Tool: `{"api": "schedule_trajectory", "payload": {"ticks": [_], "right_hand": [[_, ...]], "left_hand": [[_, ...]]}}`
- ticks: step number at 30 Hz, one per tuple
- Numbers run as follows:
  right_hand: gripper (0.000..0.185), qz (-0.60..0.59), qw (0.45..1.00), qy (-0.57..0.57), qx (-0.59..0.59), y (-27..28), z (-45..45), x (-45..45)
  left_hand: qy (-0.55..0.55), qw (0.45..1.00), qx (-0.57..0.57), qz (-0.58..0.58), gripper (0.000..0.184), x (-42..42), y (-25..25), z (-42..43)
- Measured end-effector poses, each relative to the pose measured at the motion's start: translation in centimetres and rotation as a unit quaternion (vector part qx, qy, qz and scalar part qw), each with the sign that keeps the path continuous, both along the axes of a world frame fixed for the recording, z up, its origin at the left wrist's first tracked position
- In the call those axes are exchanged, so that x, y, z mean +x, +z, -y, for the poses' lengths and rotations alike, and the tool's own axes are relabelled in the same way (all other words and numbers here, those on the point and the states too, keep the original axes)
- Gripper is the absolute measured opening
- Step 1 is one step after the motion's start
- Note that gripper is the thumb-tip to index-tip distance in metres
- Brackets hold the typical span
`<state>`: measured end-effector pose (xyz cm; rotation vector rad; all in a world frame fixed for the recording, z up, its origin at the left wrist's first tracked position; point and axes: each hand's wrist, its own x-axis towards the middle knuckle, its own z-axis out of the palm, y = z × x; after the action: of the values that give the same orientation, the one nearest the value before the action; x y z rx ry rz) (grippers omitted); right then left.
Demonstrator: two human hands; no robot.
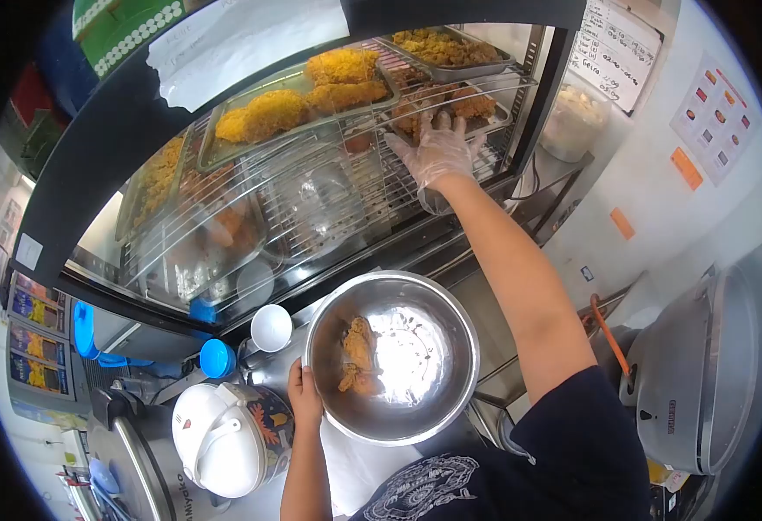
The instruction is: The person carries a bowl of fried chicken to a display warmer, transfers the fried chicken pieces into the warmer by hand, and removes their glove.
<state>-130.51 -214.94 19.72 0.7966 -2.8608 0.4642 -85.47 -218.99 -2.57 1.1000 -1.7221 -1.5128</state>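
Note:
My left hand (305, 398) grips the rim of a large steel mixing bowl (450, 404), thumb on the edge and fingers mostly hidden. One piece of fried chicken (357, 352) lies inside, toward the bowl's left wall. In a clear plastic glove, my right hand (442, 158) reaches into the food display warmer (377, 233). Its fingers are spread at the near edge of a tray holding browned fried chicken (474, 106); whether the fingertips touch the food I cannot tell.
More fried chicken (268, 115) sits on trays across the wire racks. Left of the bowl are a white cup (271, 328), a blue cup (218, 358) and a white-lidded rice cooker (216, 438). A large grey appliance (689, 382) stands at the right.

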Motion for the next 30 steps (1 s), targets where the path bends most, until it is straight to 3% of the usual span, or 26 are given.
{"api": "schedule_trajectory", "payload": {"ticks": [4,7,9,11,14,17,18,22,25,28,30], "right_hand": [[0.08,-0.073,0.993,0.017,-0.091,-0.8,-1.7,1.8],[0.052,-0.178,0.941,0.104,-0.268,-4.6,-4.8,3.4],[0.036,-0.114,0.917,0.163,-0.346,-6.6,-6.9,7.6],[0.035,-0.062,0.927,0.198,-0.312,-8.3,-8.9,12.9],[0.037,0.086,0.912,0.341,-0.212,-9.7,-10.5,17.8],[0.038,0.095,0.912,0.399,0.004,-12.9,-10.3,19.6],[0.048,0.139,0.894,0.415,0.091,-12.0,-9.5,19.9],[0.048,0.174,0.848,0.494,0.079,-14.7,-6.8,22.2],[0.051,-0.064,0.804,0.575,0.137,-16.4,-4.0,22.6],[0.048,-0.083,0.764,0.611,0.19,-18.1,-2.9,22.7],[0.042,-0.042,0.769,0.588,0.249,-18.6,-2.7,22.6]], "left_hand": [[-0.004,1.0,-0.003,0.0,0.035,0.1,-0.2,0.2],[-0.004,1.0,-0.001,0.007,0.035,-0.1,0.3,0.0],[-0.013,1.0,0.009,0.026,0.034,0.3,0.2,0.2],[-0.009,1.0,0.001,0.008,0.035,0.0,0.2,0.2],[-0.002,0.999,-0.023,0.026,0.037,0.0,1.2,0.0],[0.002,0.999,0.031,-0.035,0.036,0.2,-0.3,0.2],[0.005,0.999,0.035,-0.042,0.035,0.0,-0.1,0.0],[-0.002,0.998,0.035,-0.061,0.035,-0.1,0.1,-0.1],[0.001,0.999,0.016,-0.049,0.035,0.0,0.2,-0.1],[0.016,0.999,0.001,-0.036,0.033,0.0,0.1,-0.1],[0.009,0.999,-0.007,-0.032,0.033,0.1,-0.1,0.1]]}}
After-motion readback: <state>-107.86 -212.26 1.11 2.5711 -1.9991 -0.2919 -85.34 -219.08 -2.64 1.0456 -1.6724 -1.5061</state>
